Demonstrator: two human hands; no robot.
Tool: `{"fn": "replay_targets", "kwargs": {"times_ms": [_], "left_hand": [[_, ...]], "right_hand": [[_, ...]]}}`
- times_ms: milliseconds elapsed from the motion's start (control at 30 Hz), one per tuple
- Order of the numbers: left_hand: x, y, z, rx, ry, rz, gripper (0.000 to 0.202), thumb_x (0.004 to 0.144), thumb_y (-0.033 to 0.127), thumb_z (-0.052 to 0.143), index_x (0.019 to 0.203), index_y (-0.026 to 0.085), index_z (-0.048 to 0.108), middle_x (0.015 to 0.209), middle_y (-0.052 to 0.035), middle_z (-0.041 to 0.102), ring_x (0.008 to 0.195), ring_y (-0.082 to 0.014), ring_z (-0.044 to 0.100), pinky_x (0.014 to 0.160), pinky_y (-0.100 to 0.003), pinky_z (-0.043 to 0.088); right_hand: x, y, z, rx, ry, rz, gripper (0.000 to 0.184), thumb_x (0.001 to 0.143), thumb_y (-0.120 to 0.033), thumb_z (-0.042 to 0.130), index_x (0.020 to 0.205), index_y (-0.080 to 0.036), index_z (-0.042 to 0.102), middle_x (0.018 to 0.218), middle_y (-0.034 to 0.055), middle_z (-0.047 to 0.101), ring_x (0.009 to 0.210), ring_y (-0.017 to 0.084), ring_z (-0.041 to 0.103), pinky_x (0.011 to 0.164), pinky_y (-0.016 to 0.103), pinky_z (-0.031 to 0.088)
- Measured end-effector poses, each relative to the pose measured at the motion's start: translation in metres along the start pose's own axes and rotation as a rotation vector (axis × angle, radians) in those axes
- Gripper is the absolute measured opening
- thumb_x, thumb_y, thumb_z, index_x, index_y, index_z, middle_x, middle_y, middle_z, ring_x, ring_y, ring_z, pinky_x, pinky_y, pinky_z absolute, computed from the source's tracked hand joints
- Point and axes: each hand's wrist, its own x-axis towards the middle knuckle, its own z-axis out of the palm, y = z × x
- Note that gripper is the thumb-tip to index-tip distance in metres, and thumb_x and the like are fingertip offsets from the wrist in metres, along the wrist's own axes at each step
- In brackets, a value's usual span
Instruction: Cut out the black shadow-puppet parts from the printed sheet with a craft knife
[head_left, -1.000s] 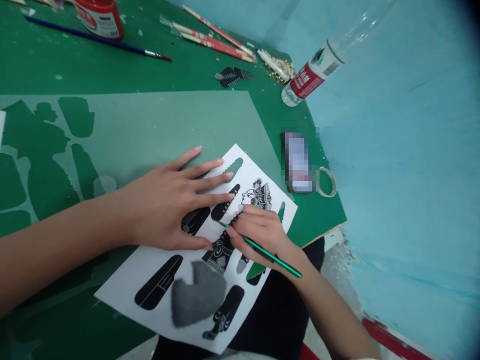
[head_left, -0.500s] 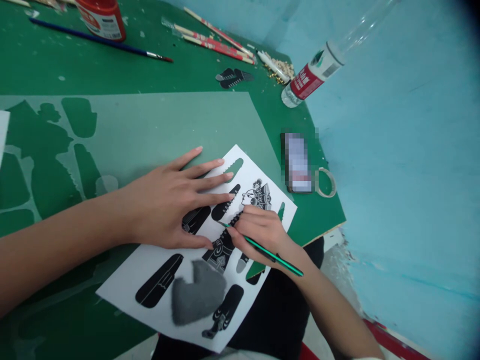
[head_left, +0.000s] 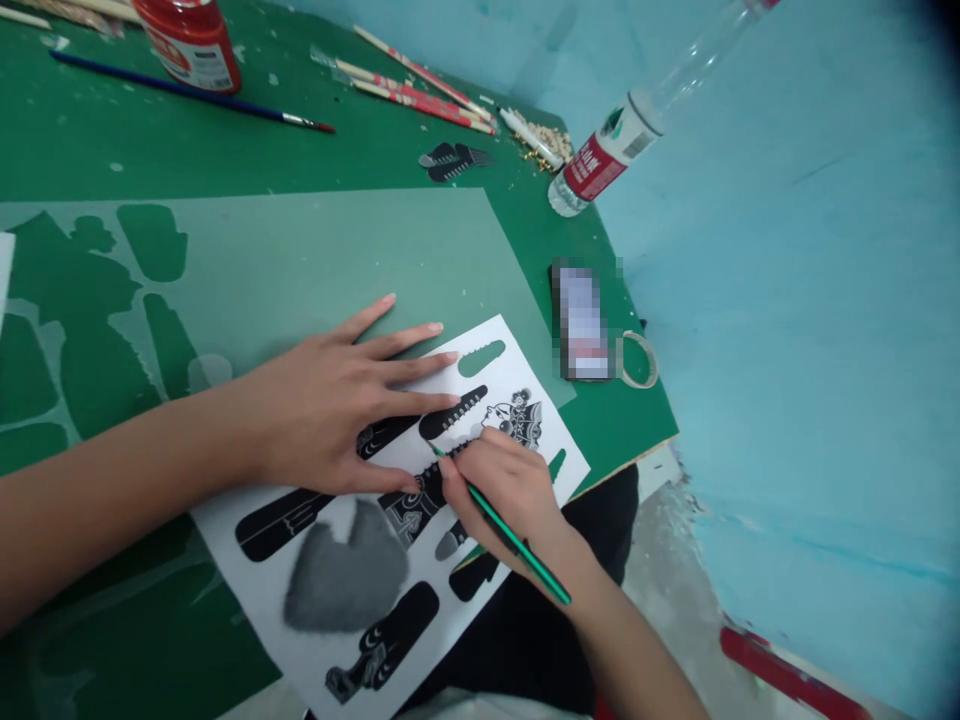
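Note:
My left hand (head_left: 337,400) lies flat with its fingers spread, its fingertips across the upper left of a white printed sheet (head_left: 251,585). The sheet carries black patterned figure parts and a profile head (head_left: 495,418), and several shapes are cut out of it. In a pencil grip, my right hand (head_left: 510,490) holds a slim craft knife (head_left: 521,548) with a shiny green handle. Its tip meets the lower end of a black toothed shape (head_left: 454,412), close to my left fingers. A blurred grey patch (head_left: 345,570) covers part of the sheet.
Under my left arm lies a translucent sheet (head_left: 337,240) with cut-outs. Around it on the green table are a phone (head_left: 583,325), a tape ring (head_left: 638,360), a bottle (head_left: 592,165), black cut pieces (head_left: 454,160), wrapped chopsticks (head_left: 420,95), a paintbrush (head_left: 187,90) and a red jar (head_left: 191,45).
The printed sheet has turned clockwise under my hands, its left corner swinging up. My right hand and the knife have shifted slightly down and left with it. My left hand stays spread.

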Motion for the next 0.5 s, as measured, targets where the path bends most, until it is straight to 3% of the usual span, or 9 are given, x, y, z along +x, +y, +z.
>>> {"fn": "replay_targets", "kwargs": {"times_ms": [200, 500], "left_hand": [[0.001, 0.002, 0.0, -0.066, 0.026, -0.05, 0.078, 0.101, 0.079, 0.075, 0.164, 0.033, 0.067, 0.181, -0.0054, 0.056, 0.177, -0.0371, 0.035, 0.148, -0.062, 0.002], [0.0, 0.003, -0.001, -0.066, 0.021, -0.069, 0.076, 0.102, 0.079, 0.075, 0.164, 0.034, 0.068, 0.183, -0.003, 0.052, 0.178, -0.0343, 0.033, 0.149, -0.055, -0.002]], "right_hand": [[0.015, 0.031, -0.016, 0.067, -0.15, -0.163, 0.041, 0.117, -0.015, 0.059, 0.078, -0.026, 0.052, 0.067, -0.0032, 0.057, 0.066, 0.016, 0.046, 0.062, 0.03, 0.044], [0.015, 0.038, -0.014, 0.085, -0.135, -0.205, 0.04, 0.118, -0.016, 0.058, 0.079, -0.025, 0.055, 0.067, -0.0033, 0.057, 0.063, 0.016, 0.045, 0.06, 0.031, 0.044]]}}
